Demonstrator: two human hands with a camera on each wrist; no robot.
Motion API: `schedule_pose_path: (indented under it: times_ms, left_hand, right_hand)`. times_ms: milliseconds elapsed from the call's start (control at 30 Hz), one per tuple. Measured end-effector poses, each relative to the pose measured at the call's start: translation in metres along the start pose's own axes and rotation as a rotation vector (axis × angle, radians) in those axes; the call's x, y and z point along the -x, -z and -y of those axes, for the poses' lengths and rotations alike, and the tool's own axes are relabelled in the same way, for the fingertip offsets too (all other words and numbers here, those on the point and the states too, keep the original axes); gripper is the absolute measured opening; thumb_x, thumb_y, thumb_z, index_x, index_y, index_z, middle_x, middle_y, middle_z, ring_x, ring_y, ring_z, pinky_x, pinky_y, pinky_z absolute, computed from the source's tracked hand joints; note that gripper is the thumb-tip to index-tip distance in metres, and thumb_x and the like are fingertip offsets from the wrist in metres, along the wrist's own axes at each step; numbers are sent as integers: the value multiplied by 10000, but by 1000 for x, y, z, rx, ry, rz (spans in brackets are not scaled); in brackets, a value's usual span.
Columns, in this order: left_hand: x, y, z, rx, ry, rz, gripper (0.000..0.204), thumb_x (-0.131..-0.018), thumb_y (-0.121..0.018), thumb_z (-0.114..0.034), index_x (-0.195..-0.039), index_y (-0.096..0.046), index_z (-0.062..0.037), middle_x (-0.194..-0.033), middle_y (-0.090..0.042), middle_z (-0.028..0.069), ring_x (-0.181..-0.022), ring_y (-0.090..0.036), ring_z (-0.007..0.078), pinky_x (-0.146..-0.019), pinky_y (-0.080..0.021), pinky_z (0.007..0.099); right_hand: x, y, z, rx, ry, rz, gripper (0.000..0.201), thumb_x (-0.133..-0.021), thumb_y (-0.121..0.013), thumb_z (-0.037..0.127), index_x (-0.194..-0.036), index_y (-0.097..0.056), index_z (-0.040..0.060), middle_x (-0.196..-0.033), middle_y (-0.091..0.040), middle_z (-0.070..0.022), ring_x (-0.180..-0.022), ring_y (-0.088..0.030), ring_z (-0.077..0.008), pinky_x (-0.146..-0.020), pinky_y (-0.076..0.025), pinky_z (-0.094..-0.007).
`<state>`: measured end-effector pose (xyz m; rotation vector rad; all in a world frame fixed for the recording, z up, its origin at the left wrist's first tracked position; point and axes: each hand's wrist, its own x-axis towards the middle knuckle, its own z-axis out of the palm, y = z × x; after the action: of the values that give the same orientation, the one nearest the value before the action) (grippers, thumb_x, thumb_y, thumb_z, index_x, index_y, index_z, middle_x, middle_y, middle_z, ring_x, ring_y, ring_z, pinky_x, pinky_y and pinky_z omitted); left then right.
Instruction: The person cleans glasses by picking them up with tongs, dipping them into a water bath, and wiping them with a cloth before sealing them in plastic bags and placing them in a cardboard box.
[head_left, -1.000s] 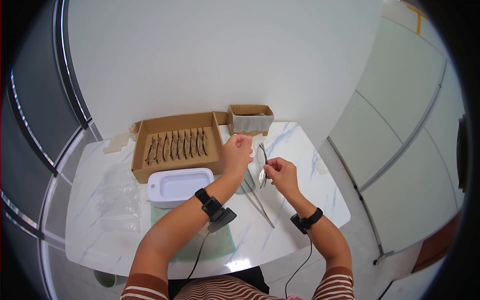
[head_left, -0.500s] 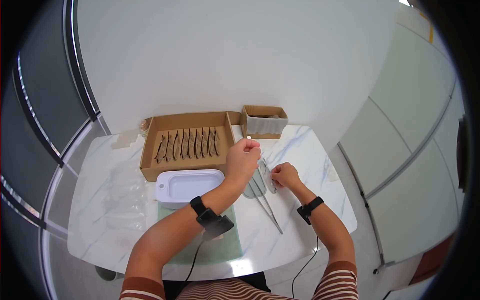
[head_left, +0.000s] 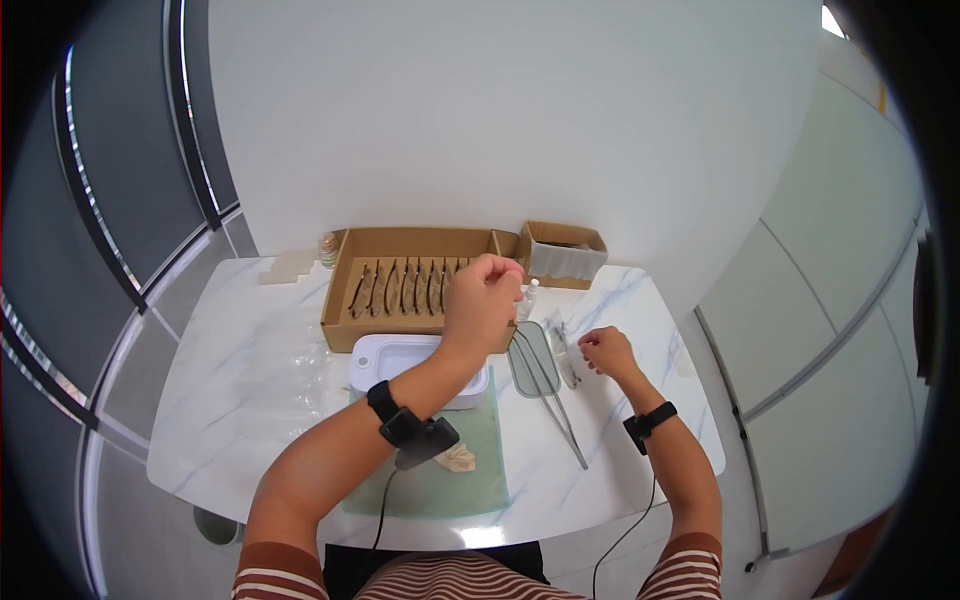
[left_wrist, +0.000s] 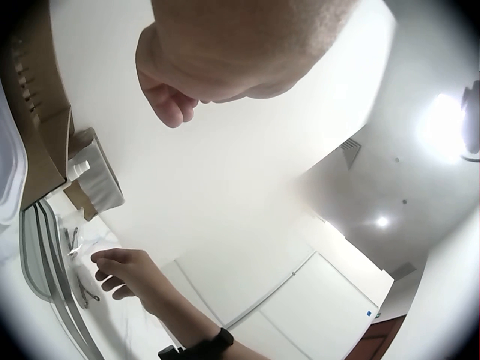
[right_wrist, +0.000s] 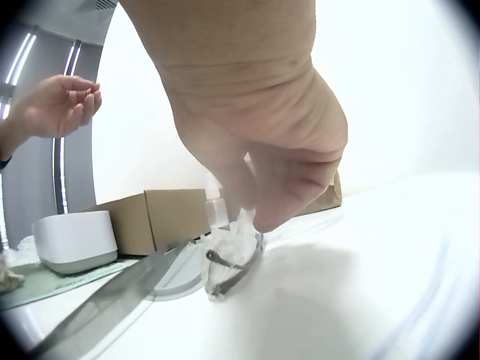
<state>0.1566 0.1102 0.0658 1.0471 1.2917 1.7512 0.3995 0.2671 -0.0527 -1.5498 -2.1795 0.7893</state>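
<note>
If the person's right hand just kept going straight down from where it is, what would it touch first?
Probably the small clear bag that the right hand already pinches, with a thin metal piece inside; right under it lies the marble table.

White marble table [head_left: 250, 400], cardboard boxes [head_left: 400, 262], white tray [head_left: 400, 362] on green mat [head_left: 440, 485], plastic bags [head_left: 565, 350], tongs [head_left: 560, 410].
</note>
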Motion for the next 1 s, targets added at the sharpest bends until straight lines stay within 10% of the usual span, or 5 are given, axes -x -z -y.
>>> schedule_pose_path:
  times_ms: [500, 733, 1000]
  left_hand:
    - [39, 207, -48, -452, -266, -317, 213, -964, -686, -195, -1004, -729, 10, -811, -650, -13, -745, -553, 68, -705, -469, 237]
    - [111, 285, -27, -1043, -236, -33, 146, -902, -733, -177, -988, -747, -61, -834, -685, 34, -668, -589, 149, -670, -487, 302]
    - [168, 302, 16, -1541, -164, 347, 346, -819, -790, -236, -1126, -712, -97, -1094, -625, 77, -1026, -627, 290, -804, -554, 417]
  right_hand:
    - [86, 2, 151, -350, 341, -29, 155, -916, -682, 90, -980, -756, -31, -655, -631, 6, -573, -517, -52, -535, -402, -234]
    - [137, -63, 207, -363, 558, 303, 135, -908, -699, 95, -985, -768, 9, -679, -656, -37, -604, -542, -77, -584, -451, -258]
    - [175, -129, 252, -322, 694, 541, 169, -941, -657, 83, -1041, -757, -8, -702, -659, -13, -640, -587, -60, -603, -483, -248]
